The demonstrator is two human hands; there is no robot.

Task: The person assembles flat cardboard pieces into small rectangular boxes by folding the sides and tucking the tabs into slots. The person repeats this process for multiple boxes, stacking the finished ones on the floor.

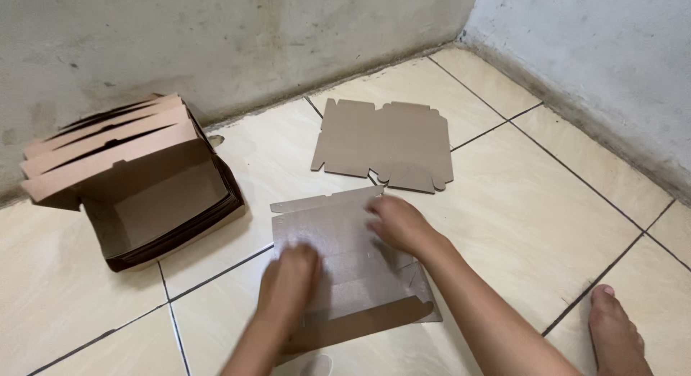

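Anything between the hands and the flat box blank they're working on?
Nothing visible. Both hands rest directly on the blank on the tile floor: left hand on its near left part, right hand at its far right edge. The spare blank and the stack of folded boxes lie apart from it.

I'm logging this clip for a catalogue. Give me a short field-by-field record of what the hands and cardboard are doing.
setting: tiled floor in a wall corner
left hand: pressed flat on the cardboard blank
right hand: pressed on the same blank, near its far edge
blank state: partly folded, near flap raised
flat blank: lies untouched beyond the hands
nested boxes: folded, stacked at left by the wall
bare foot: lower right
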